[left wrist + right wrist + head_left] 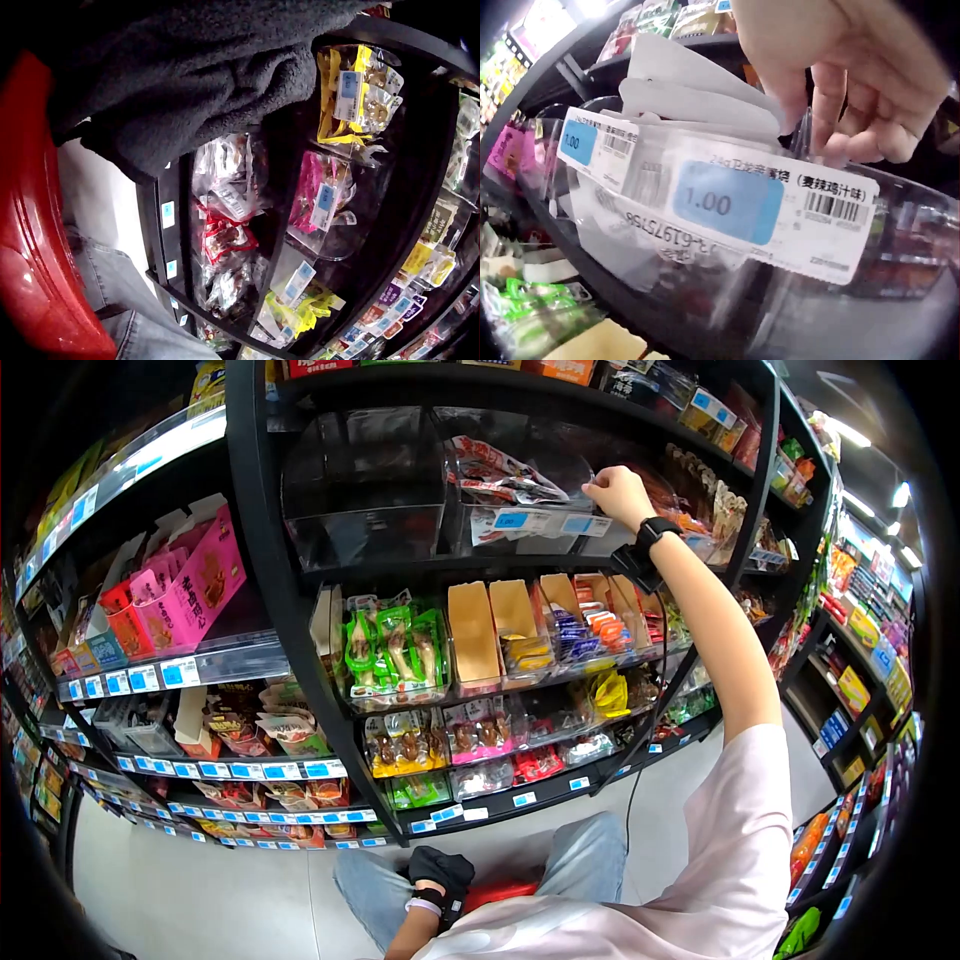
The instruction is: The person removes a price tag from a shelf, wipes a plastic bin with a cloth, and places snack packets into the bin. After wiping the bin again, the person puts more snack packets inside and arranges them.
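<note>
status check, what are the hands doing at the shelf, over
Right hand up at front rim of clear bin, fingers curled above price tags; grip unclear. Left hand, gloved, low on red basket. Nothing between hand and bin.

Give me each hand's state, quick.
Left hand: gloved, beside a red object; grip cannot be told.
Right hand: closed, fingers curled on the rim of the clear bin.

**Clear bin** (560,546): transparent plastic, upright on the upper dark shelf, open at the top. It holds red-and-white snack packets (500,472), loosely heaped.

**Price labels** (727,201): white cards on the bin's front wall, overlapping and tilted. Each has a blue panel reading 1.00 (a barcode sits at the right end).

**Red basket** (500,890): glossy plastic, low down between denim-clad knees.
</note>
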A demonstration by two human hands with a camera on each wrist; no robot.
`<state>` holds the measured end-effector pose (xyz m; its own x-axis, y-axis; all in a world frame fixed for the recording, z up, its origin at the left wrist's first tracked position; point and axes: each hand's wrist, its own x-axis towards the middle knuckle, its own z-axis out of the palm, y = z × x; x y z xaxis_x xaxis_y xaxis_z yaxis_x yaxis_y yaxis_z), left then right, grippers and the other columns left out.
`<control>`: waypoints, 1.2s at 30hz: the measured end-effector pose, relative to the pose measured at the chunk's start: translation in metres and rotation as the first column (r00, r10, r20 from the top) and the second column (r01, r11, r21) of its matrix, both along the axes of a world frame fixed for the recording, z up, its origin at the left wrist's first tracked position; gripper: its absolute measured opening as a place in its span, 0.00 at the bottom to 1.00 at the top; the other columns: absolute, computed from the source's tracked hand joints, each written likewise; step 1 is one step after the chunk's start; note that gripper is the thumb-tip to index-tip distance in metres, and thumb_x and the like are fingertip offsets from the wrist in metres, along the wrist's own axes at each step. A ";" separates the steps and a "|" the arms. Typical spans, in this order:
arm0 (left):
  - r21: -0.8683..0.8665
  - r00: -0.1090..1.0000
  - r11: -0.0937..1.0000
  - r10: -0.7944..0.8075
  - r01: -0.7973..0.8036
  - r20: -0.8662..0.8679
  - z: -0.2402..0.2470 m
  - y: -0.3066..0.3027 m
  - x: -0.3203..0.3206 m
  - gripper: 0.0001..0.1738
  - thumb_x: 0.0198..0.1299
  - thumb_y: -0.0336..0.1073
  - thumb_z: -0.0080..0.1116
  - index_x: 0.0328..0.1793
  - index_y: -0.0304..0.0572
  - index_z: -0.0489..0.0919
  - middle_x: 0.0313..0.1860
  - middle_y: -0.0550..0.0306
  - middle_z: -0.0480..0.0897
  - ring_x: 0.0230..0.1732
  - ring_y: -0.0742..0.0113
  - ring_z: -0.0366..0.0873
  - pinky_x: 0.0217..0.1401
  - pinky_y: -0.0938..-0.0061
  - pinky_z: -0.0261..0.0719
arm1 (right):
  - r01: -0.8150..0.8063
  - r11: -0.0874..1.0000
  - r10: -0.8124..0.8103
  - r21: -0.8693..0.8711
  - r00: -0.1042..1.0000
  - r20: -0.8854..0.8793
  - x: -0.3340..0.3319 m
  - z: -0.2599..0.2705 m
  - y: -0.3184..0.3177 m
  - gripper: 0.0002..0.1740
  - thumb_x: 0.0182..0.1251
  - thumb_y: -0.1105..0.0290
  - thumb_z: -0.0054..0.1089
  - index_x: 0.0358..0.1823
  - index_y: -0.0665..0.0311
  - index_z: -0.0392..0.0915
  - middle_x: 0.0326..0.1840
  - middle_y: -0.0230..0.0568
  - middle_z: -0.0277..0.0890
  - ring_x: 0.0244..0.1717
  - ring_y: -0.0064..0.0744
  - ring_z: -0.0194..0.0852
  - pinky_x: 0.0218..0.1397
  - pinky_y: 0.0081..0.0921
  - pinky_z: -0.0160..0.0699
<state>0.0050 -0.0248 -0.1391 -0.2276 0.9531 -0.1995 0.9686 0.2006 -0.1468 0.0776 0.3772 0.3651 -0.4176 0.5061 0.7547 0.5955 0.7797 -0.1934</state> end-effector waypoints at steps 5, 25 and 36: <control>0.104 0.997 0.993 0.055 -0.059 0.046 -0.056 0.005 -0.008 0.12 0.54 0.41 0.50 0.26 0.61 0.85 0.27 0.69 0.84 0.30 0.65 0.83 0.25 0.68 0.71 | 0.061 0.987 -0.072 0.149 0.995 0.071 0.003 0.005 -0.020 0.14 0.51 0.62 0.67 0.27 0.67 0.79 0.28 0.52 0.79 0.35 0.50 0.80 0.41 0.37 0.77; 0.004 0.999 1.000 -0.004 0.004 0.041 -0.020 0.003 0.000 0.17 0.57 0.45 0.45 0.18 0.66 0.80 0.23 0.66 0.82 0.31 0.65 0.81 0.28 0.68 0.70 | -0.470 0.713 0.409 0.520 0.881 0.236 0.025 -0.034 -0.043 0.12 0.47 0.80 0.58 0.37 0.69 0.80 0.39 0.41 0.77 0.43 0.43 0.72 0.47 0.34 0.74; 0.028 0.988 0.994 0.100 -0.104 0.118 -0.154 0.007 -0.026 0.12 0.52 0.42 0.50 0.19 0.66 0.82 0.21 0.68 0.82 0.25 0.63 0.80 0.21 0.68 0.67 | -0.384 0.780 0.381 0.494 0.918 0.111 -0.002 -0.047 -0.051 0.15 0.48 0.74 0.65 0.39 0.65 0.76 0.38 0.42 0.74 0.43 0.47 0.73 0.46 0.36 0.74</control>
